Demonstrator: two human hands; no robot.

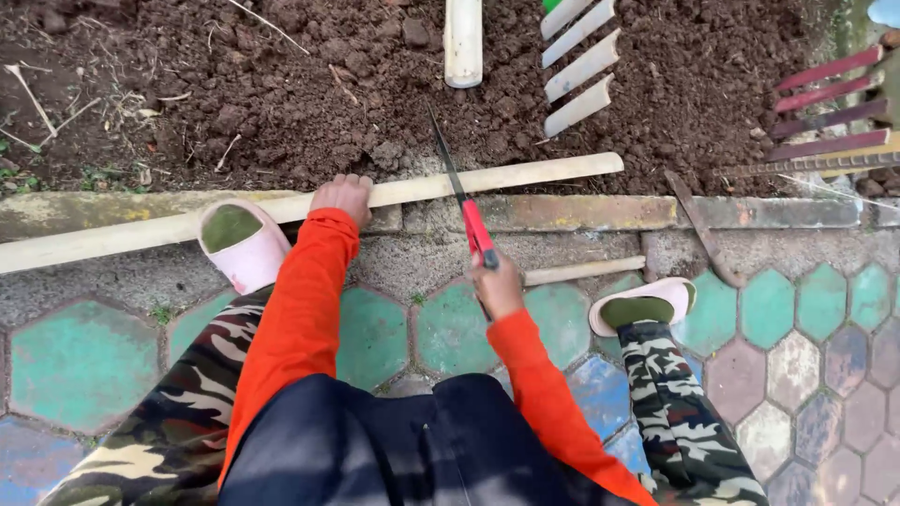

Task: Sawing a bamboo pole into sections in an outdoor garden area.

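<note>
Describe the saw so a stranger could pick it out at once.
Find the long pale bamboo strip lying along the curb between soil and hexagonal pavers. The hand saw crosses it, gripped by the right hand. Its red handle and thin dark blade set it apart.

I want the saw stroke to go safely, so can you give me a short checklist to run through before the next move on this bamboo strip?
1. Left hand pressing the bamboo strip down: ok.
2. Right hand closed on the saw by its red handle: ok.
3. Blade across the strip: ok.
4. Left hand's fingers apart from the blade: ok.
5. Strip resting on the concrete kerb: ok.
6. Blade teeth biting the strip: cannot tell.
</note>
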